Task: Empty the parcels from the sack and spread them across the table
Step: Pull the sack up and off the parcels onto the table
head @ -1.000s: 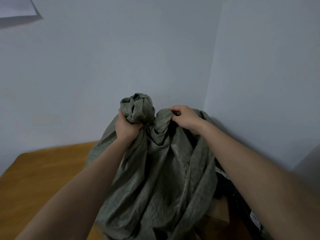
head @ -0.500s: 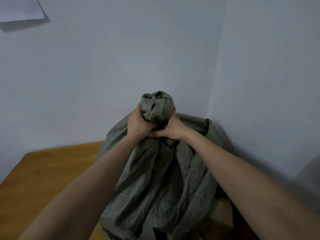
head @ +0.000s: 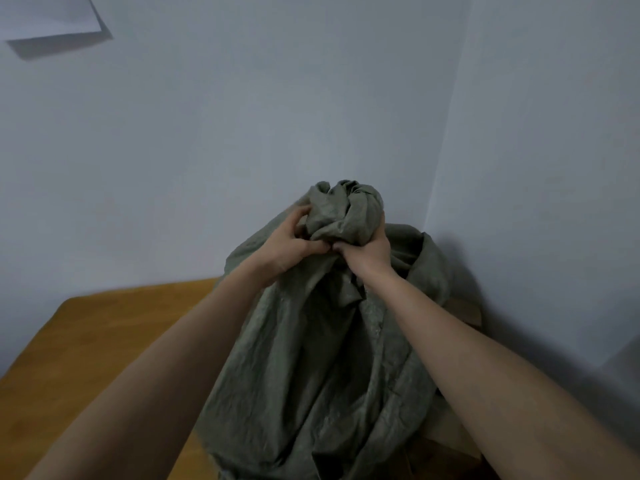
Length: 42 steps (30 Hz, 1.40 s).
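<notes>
A large grey-green woven sack (head: 311, 375) stands upright on the wooden table (head: 104, 341), its top bunched into a twisted knot. My left hand (head: 284, 251) grips the bunched neck from the left. My right hand (head: 367, 251) grips the same neck from the right, thumbs nearly touching. A brown cardboard parcel (head: 464, 310) peeks out behind the sack on the right, and another brown edge shows low on the right. The sack's contents are hidden.
Pale walls meet in a corner right behind the sack. A white sheet of paper (head: 45, 15) hangs on the left wall at the top. Bare table surface stretches to the left of the sack.
My right hand left the sack's right fold and joined the left hand at the bunched neck. The sack's top shifted to the right and the view swung slightly.
</notes>
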Tool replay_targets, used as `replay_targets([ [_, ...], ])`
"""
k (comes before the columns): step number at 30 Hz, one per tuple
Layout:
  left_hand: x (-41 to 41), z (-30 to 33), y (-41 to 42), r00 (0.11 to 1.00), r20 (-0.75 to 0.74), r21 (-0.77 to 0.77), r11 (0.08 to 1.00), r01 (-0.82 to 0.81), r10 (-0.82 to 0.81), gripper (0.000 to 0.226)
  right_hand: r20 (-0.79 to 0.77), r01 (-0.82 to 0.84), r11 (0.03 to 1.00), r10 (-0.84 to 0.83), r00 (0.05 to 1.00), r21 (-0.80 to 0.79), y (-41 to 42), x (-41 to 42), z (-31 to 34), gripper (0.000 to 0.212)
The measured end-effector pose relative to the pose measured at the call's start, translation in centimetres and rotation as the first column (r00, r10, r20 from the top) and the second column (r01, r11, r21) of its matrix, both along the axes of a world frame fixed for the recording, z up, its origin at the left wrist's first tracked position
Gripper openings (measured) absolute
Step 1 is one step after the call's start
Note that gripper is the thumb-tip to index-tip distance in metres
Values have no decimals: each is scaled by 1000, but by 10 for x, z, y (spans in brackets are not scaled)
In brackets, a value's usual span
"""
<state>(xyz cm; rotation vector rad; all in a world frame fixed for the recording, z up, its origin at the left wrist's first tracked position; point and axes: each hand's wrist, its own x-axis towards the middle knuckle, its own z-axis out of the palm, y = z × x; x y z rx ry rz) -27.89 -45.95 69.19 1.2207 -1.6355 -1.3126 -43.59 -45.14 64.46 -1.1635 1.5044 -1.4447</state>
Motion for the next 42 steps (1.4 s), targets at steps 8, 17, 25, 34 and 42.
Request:
replay_targets([
  [8,78,-17,-17,839,498,13,966,-260,219,91,153,206,975,-217,964,85,-8,-38,-7,99],
  [17,109,-73,10,829,534,300,881,-367,164,63,233,225,960,-261,937,169,-8,-42,-15,100],
  [25,109,-69,-4,804,447,130,861,-492,392,6,288,199,968,-237,928,155,-10,-41,-10,102],
  [34,94,-55,-46,754,114,24,757,-653,647,6,363,225,964,-262,894,142,-17,-47,-10,107],
  [42,78,-60,-51,814,36,124,806,-579,580,6,337,278,954,-299,893,111,-15,-59,-7,104],
])
